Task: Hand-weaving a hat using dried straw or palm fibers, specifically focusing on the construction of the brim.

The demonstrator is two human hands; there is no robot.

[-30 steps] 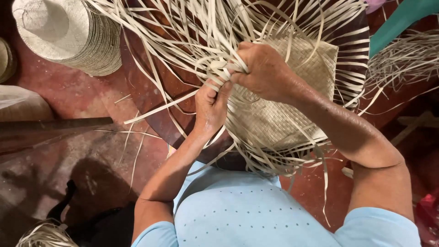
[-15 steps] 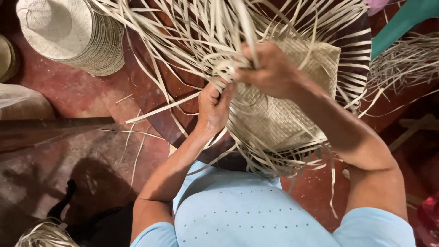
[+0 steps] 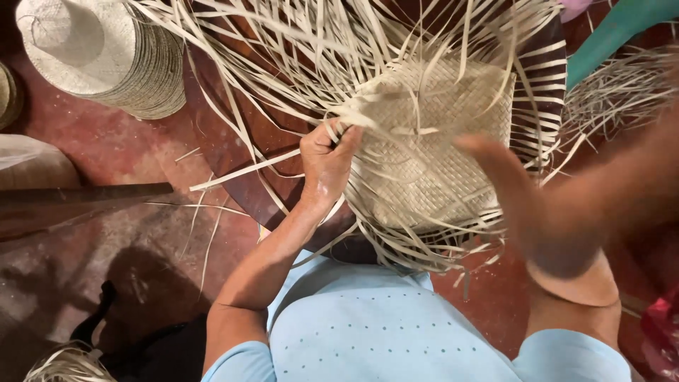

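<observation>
Left hand: its fingers are curled tight around a small bundle of pale straw strips at the near-left edge of the woven panel. The pinched strips run from the fingers up and to the right, along the panel's upper-left edge; 1 long free strip trails the other way, down and to the left across the round wooden counter. The woven panel lies directly to the right of the fingers, touching them, its weave set diagonally and its loose ends fanning outward on every side.

Right hand: raised close to the camera and blurred, it hangs over the panel's right half. Whether its fingers are spread or closed cannot be told, and no strip is visibly held in it. The left hand is therefore the nearer to the working edge, and the only 1 seen in contact with it.

Beyond the panel: unwoven strips radiate over the dark counter toward the top of the view. At upper left, well apart, a stack of finished straw hats rests on the red floor. A further loose heap of straw lies at upper right.
</observation>
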